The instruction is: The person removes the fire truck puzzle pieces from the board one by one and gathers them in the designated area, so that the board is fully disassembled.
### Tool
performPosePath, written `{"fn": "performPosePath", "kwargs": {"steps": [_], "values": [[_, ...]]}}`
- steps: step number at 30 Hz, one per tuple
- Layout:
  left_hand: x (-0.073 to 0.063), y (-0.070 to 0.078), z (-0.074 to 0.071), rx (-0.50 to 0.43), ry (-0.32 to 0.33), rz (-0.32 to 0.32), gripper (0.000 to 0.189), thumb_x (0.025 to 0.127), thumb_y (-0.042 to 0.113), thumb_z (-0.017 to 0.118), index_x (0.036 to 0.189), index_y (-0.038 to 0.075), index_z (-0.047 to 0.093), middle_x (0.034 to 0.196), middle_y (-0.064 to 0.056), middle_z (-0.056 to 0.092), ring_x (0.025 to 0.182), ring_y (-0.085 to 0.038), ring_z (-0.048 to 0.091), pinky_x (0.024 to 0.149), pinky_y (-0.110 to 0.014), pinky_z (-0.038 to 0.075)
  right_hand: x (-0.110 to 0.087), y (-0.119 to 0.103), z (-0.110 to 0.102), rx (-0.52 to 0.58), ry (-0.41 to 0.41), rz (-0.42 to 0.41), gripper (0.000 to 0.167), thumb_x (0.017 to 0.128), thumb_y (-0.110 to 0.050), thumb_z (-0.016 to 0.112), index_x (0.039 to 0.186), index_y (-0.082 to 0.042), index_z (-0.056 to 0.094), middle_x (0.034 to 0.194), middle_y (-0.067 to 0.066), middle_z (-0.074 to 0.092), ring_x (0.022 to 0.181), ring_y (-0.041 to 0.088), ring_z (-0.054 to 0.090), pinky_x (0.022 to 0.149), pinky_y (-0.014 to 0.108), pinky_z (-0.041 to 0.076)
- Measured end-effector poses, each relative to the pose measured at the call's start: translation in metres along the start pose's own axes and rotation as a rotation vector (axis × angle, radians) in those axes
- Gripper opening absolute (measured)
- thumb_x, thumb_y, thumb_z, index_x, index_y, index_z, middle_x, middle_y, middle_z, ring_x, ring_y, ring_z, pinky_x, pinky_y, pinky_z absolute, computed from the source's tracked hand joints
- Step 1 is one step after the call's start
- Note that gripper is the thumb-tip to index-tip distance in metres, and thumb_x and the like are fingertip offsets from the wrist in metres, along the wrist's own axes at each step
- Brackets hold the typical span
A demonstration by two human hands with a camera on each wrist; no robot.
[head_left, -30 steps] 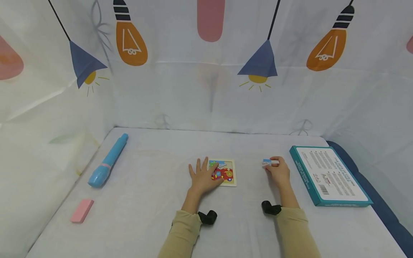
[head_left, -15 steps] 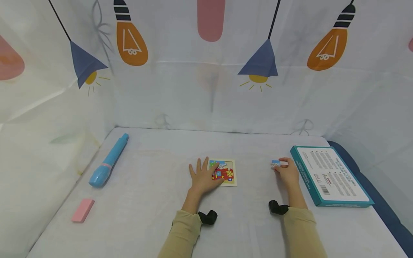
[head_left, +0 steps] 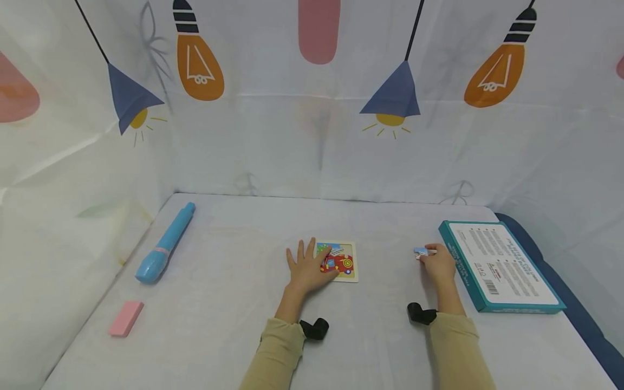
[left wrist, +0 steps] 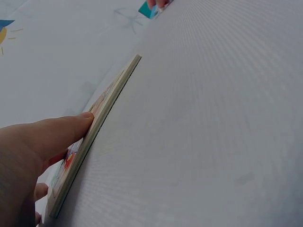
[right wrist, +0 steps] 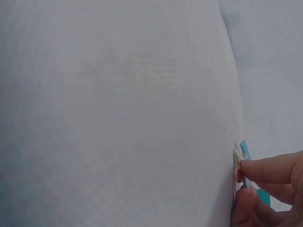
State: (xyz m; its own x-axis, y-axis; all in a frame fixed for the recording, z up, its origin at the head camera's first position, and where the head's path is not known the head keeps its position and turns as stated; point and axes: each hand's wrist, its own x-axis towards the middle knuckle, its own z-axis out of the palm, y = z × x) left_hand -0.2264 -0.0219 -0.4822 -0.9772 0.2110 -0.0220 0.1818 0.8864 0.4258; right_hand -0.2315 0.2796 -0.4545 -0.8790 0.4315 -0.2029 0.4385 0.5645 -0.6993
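My left hand [head_left: 307, 271] rests with spread fingers on the left part of a small picture puzzle board [head_left: 348, 277]. The board has a pale wooden frame and a red vehicle picture, partly hidden under the hand. Seen from the left wrist, the board's pale edge [left wrist: 102, 123] runs beside the thumb [left wrist: 61, 132]. Further right, my right hand [head_left: 440, 265] pinches a small blue and white puzzle piece [head_left: 419, 252] between thumb and fingers. In the right wrist view the puzzle piece [right wrist: 239, 174] shows a red patch and stands close over the white cloth.
A teal-edged box [head_left: 502, 265] with a white printed top lies just right of my right hand. On the left are a blue microphone-shaped thing [head_left: 166, 244] and a pink block [head_left: 125, 318]. A printed white curtain [head_left: 273, 146] stands behind the table.
My right hand has moved right with the puzzle piece, toward the box, and lately a little nearer to me and lower. The left hand has stayed on the puzzle board.
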Motion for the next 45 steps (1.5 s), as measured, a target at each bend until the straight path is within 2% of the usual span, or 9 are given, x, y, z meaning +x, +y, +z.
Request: {"fn": "performPosePath", "kwargs": {"steps": [5,8,12,15,25,29,39,45], "values": [[0.001,0.000,0.000,-0.005,-0.008,-0.005,0.067,0.079,0.057,0.059,0.138,0.030,0.044,0.152,-0.011,0.021,0.139,-0.038,0.008,0.104,-0.064,-0.002,0.001,-0.002,0.002,-0.082,0.023,-0.022,0.040,0.089,-0.004,0.049,0.126,0.009,0.042,0.127,0.033,0.042,0.107,0.042,0.042,0.092,0.053,0.039],[0.000,0.000,0.000,-0.010,-0.005,-0.005,0.067,0.079,0.057,0.059,0.138,0.030,0.044,0.152,-0.011,0.021,0.139,-0.038,0.008,0.104,-0.063,-0.003,0.000,-0.006,0.005,-0.113,0.062,-0.063,0.040,0.087,-0.001,0.049,0.125,0.010,0.042,0.125,0.035,0.042,0.107,0.043,0.042,0.092,0.054,0.038],[0.000,0.001,0.000,-0.009,-0.005,-0.009,0.069,0.079,0.057,0.059,0.139,0.029,0.043,0.152,-0.011,0.021,0.140,-0.038,0.008,0.104,-0.063,-0.003,-0.006,-0.016,0.011,-0.091,0.108,-0.108,0.039,0.086,-0.002,0.049,0.124,0.008,0.045,0.109,0.030,0.048,0.097,0.040,0.046,0.083,0.051,0.041],[0.001,0.001,0.001,-0.003,-0.005,-0.015,0.073,0.078,0.058,0.059,0.141,0.027,0.040,0.152,-0.010,0.021,0.140,-0.038,0.009,0.105,-0.063,-0.002,-0.012,-0.025,0.019,-0.048,0.115,-0.138,0.038,0.086,-0.005,0.052,0.122,0.006,0.047,0.099,0.023,0.050,0.087,0.036,0.047,0.073,0.045,0.040],[0.003,-0.001,0.005,0.001,0.017,-0.010,0.077,0.077,0.058,0.061,0.140,0.020,0.039,0.152,-0.009,0.022,0.140,-0.036,0.010,0.105,-0.062,-0.002,-0.026,-0.051,0.051,0.050,0.019,-0.256,0.037,0.084,-0.007,0.057,0.120,0.000,0.052,0.099,0.019,0.058,0.089,0.031,0.058,0.064,0.029,0.042],[0.002,-0.001,0.005,0.006,0.026,-0.009,0.077,0.076,0.057,0.062,0.138,0.017,0.041,0.151,-0.010,0.024,0.139,-0.036,0.011,0.105,-0.063,-0.001,-0.033,-0.060,0.068,0.072,-0.018,-0.267,0.035,0.084,-0.006,0.059,0.118,-0.001,0.053,0.097,0.017,0.058,0.087,0.028,0.058,0.066,0.031,0.044],[0.002,-0.002,0.005,0.010,0.028,-0.018,0.076,0.076,0.058,0.062,0.136,0.016,0.043,0.151,-0.011,0.025,0.139,-0.036,0.012,0.105,-0.063,0.000,-0.050,-0.079,0.096,0.130,-0.112,-0.283,0.029,0.083,-0.006,0.062,0.111,-0.002,0.057,0.092,0.012,0.058,0.082,0.024,0.057,0.062,0.026,0.044],[0.002,-0.002,0.004,0.005,0.030,-0.015,0.074,0.076,0.058,0.062,0.135,0.016,0.045,0.150,-0.011,0.026,0.139,-0.036,0.013,0.105,-0.063,0.000,-0.053,-0.085,0.106,0.113,-0.130,-0.293,0.025,0.084,-0.007,0.063,0.109,-0.004,0.059,0.092,0.011,0.059,0.083,0.023,0.057,0.068,0.031,0.045]]}}
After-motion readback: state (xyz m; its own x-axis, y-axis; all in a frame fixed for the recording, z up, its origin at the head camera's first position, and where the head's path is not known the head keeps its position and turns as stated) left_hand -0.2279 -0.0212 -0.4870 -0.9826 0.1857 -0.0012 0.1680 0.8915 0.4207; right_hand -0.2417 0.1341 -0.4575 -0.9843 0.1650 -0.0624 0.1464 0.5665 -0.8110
